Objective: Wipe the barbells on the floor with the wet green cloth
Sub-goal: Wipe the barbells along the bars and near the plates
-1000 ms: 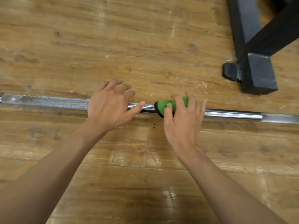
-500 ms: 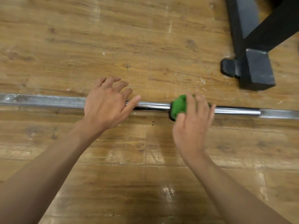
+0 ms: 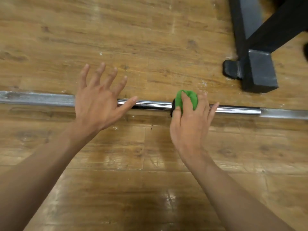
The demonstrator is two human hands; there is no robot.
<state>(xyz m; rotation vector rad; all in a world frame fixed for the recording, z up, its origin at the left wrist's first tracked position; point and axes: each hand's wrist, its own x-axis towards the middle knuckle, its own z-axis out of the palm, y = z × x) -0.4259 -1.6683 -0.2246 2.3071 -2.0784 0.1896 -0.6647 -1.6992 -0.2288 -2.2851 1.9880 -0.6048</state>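
Wooden floor (image 3: 150, 189) boards, scuffed and shiny in patches, lie nearest you, and both your forearms reach forward across them; just ahead, your hands sit on one barbell (image 3: 153, 105), whose long axis runs straight across from beyond your left side to beyond your right, passing under both palms.

Your left hand (image 3: 96, 104) is wide open, fingers straight and fanned out past the bar; its thumb tip touches the shiny stretch, though you cannot tell from this view whether the palm presses down or only hovers; it holds nothing.

Your right hand (image 3: 190, 124) is the working one; its fingers and thumb curl over the green cloth (image 3: 186, 97), which is bunched around the bar right under that palm.

Between your hands the bar is smooth and bright; outward of your left hand, and again well outward of your right, it turns dull and rough; any stroke has to follow that left-to-right line, so judge the likely next pass as a slide of the cloth along the bar while the left hand steadies it against rolling.

No bucket, bowl or other container shows.

Farther off, beyond and outward of your right hand, a black frame (image 3: 256, 70) stands on the floor, apart from the bar.
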